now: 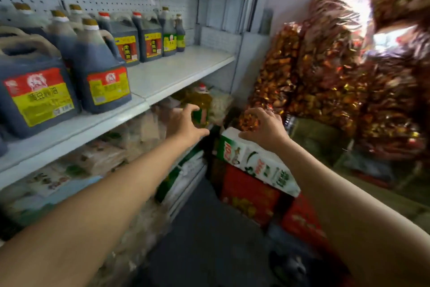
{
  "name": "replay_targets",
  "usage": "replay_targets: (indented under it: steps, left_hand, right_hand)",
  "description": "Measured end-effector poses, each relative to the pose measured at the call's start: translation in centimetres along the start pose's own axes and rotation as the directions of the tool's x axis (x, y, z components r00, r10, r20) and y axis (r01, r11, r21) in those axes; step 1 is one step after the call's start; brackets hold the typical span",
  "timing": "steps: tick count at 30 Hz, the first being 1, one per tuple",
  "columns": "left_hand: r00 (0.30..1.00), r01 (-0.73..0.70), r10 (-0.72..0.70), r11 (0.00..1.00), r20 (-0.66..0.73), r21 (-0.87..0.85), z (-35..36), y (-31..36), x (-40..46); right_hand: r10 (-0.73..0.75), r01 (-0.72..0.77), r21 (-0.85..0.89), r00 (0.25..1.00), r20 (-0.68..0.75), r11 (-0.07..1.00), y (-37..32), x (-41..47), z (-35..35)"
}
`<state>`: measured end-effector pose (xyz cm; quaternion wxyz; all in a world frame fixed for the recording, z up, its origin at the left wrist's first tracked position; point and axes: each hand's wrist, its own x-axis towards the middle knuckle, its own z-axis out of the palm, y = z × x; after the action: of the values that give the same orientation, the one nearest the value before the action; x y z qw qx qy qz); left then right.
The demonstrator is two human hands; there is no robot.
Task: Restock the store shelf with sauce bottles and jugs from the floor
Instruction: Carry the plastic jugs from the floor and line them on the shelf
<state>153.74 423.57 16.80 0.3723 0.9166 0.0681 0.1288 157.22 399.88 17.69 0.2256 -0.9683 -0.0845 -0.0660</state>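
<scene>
Dark sauce jugs (102,70) with red and yellow labels stand in rows on the white shelf (176,72), whose right half is bare. Smaller dark bottles (173,35) stand at the back. Below the shelf's edge sits a yellow oil jug (201,100) with a red cap. My left hand (188,123) reaches toward it with fingers spread, holding nothing. My right hand (263,128) hovers with fingers apart over a white and green carton (253,161), touching its top near corner.
Red cartons (249,198) are stacked under the white one on the dark floor (209,235). Large bags of gold and red wrapped sweets (325,65) pile up at the right. The lower shelf holds clear packets (104,154).
</scene>
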Motion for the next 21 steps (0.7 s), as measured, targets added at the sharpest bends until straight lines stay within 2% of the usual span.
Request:
replay_targets:
  steps: [3,7,13,21]
  left_hand:
    - [0.99,-0.087,0.086,0.996,0.111,0.006,4.0,3.3,-2.9]
    - [0.968,-0.15,0.145,0.989,0.204,0.011,8.8,7.9,-6.5]
    - [0.923,-0.242,0.231,0.97,0.307,-0.002,15.0,14.5,-9.9]
    - [0.871,-0.253,0.225,0.968,0.436,0.005,25.1,20.9,-15.7]
  right_hand:
    - [0.14,-0.141,-0.054,0.99,-0.026,0.989,4.5,-5.6,-2.8]
    - [0.273,-0.275,-0.007,0.958,-0.091,0.962,10.1,-11.5,-6.0]
    - [0.372,-0.366,0.068,0.918,-0.135,0.928,17.6,-17.8,-9.4]
    - [0.462,-0.455,0.093,0.882,-0.092,0.886,28.4,-23.7,-11.5]
